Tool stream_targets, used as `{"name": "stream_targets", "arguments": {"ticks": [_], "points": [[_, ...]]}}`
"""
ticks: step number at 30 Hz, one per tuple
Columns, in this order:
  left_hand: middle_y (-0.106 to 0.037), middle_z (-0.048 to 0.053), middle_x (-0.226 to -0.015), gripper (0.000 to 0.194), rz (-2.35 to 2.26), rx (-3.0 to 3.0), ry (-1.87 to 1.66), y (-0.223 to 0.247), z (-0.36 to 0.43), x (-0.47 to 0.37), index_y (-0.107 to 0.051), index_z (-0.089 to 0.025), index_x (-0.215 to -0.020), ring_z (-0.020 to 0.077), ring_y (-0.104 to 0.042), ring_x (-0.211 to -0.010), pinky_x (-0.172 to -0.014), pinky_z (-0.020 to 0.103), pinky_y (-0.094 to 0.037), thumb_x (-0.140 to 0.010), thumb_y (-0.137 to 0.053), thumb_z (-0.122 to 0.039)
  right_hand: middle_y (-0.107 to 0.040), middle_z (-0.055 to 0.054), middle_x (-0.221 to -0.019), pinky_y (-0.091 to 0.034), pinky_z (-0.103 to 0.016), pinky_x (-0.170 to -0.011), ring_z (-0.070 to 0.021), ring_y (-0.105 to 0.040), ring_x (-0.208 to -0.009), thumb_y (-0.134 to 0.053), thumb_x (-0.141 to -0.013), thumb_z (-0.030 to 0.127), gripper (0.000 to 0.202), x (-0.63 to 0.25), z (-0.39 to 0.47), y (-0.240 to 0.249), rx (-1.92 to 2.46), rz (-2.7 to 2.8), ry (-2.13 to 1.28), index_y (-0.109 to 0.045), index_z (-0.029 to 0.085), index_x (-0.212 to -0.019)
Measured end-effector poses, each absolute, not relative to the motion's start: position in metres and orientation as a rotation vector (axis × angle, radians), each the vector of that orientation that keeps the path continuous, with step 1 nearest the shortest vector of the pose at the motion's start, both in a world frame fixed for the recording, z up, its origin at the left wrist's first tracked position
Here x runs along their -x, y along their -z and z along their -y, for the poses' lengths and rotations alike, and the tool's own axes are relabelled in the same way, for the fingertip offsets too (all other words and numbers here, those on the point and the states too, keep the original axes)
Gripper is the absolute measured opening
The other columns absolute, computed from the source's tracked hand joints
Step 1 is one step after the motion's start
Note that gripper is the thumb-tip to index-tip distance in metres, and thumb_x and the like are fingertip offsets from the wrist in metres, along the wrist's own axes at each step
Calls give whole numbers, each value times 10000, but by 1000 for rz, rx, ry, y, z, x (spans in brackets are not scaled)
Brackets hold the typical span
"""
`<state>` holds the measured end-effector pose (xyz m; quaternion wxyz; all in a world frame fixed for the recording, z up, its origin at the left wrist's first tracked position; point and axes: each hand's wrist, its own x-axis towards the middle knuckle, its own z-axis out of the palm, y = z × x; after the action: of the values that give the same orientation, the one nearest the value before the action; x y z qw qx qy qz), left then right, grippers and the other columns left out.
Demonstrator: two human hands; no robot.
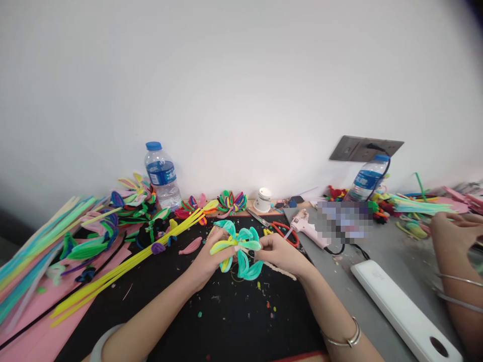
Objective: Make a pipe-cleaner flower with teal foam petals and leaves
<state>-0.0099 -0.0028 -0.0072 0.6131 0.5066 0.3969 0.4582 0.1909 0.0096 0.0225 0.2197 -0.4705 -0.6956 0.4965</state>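
A flower of turquoise and yellow pipe cleaner petals (247,271) is held up over the black mat. My left hand (207,260) grips it from the left, fingers partly hidden behind the petals and thumb near its pale centre. At its right edge, my right hand (285,255) is closed in a pinch, with the fingertips close against a petal. A pale pink pipe cleaner (281,271) trails out from under those fingers toward the wrist. Exactly how the strip meets the flower is hidden.
Yellow pipe cleaners (132,261) and finished flowers (232,202) lie left and behind. Orange-handled scissors (289,234), a pink glue gun (311,229), a paper cup (262,200), a water bottle (162,176) and a white device (403,311) surround the mat (181,322). Another person's hand (455,234) is at far right.
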Motion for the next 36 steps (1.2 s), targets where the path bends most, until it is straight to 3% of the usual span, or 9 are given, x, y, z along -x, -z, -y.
{"name": "stream_targets", "arguments": {"ticks": [15,25,36], "points": [[-545,18,-943,203,-743,-975,-1044,1,6,6,-565,-198,-907,171,-559,-883,-723,270,-459,-723,-644,-231,-365,57,-515,-244,-198,-468,-67,-294,-493,-570,-699,267,187,-189,-9,-26,1274,1886,-1425,-547,128,-575],[-579,32,-952,215,-683,-891,-1047,-3,5,7,-562,-195,-932,196,-582,-895,-769,328,-463,-732,-640,-208,-468,34,-537,-284,-199,-475,-83,-395,-509,-582,-723,322,215,-188,-8,-26,1248,1838,-1439,-581,128,-631],[-614,40,-897,222,-683,-901,-1088,-1,4,10,-555,-180,-932,192,-592,-862,-737,303,-466,-732,-649,-203,-404,64,-477,-240,-178,-390,-48,-319,-406,-536,-784,295,186,-188,-8,-26,1192,1813,-1556,-557,131,-700]]}}
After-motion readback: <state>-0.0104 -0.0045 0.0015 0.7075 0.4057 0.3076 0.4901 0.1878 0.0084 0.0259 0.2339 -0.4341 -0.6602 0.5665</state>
